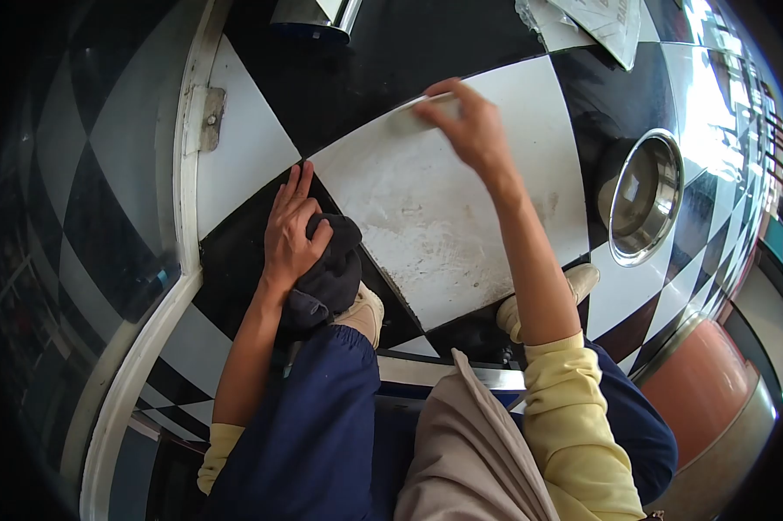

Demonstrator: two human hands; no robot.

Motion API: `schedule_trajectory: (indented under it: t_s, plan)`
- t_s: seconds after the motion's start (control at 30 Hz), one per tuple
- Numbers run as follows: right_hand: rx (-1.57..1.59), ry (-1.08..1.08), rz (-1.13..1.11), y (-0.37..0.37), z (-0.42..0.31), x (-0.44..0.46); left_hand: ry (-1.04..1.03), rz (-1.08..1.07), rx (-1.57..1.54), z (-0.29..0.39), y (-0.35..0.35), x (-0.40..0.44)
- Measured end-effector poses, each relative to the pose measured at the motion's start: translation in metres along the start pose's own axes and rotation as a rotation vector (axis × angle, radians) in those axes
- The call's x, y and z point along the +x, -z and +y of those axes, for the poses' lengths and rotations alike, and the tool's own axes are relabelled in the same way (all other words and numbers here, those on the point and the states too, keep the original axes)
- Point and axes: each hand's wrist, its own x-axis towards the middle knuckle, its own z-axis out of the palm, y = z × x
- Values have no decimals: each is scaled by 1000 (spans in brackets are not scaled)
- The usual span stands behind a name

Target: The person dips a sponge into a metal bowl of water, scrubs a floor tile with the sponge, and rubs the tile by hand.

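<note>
My left hand (294,227) rests at the edge of a black tile, its fingers stretched toward the tile corner, with a dark cloth (326,273) bunched under and beside its palm and thumb. Over the top of a large white tile (461,200) is my right hand (465,122), blurred by motion. Its fingers are bent around a small pale item (422,117) too smeared to identify, against the tile's upper edge. Brownish smudges and scuffs mark the lower half of that white tile.
A steel bowl (646,198) with liquid stands at the right. A metal container (317,17) is at the top, and a flat, plastic-wrapped item (604,26) lies at the upper right. The white door frame (187,174) runs down the left. An orange rounded object (695,382) is at the lower right.
</note>
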Motion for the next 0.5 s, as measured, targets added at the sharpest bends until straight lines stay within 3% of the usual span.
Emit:
schedule_trajectory:
  t_s: [0.03,0.13,0.17,0.23,0.3,0.33,0.37,0.43,0.47,0.5]
  plan:
    - [115,-153,-9,5,-5,-1,-3,3,2,0,0,1]
    - [-59,158,-86,-25,-8,-22,-13,21,-3,0,-1,3]
    - [-123,141,-189,-25,-23,-30,-13,26,-4,0,-1,2]
    - [-86,81,-101,-18,-14,-20,-13,25,9,1,-1,4]
    - [214,-113,11,-3,6,-2,-4,23,21,0,-1,1]
    - [220,-105,25,-5,7,-1,-6,25,27,0,-2,1]
    - [224,-96,42,-8,8,-1,-11,30,33,0,-3,3]
    - [-21,138,-63,-30,-5,-20,-13,27,14,-2,-3,3]
    - [-81,145,-201,-31,-23,-26,-10,26,7,-1,-2,2]
    - [-46,126,-158,-28,-23,-23,-9,33,6,-1,-3,2]
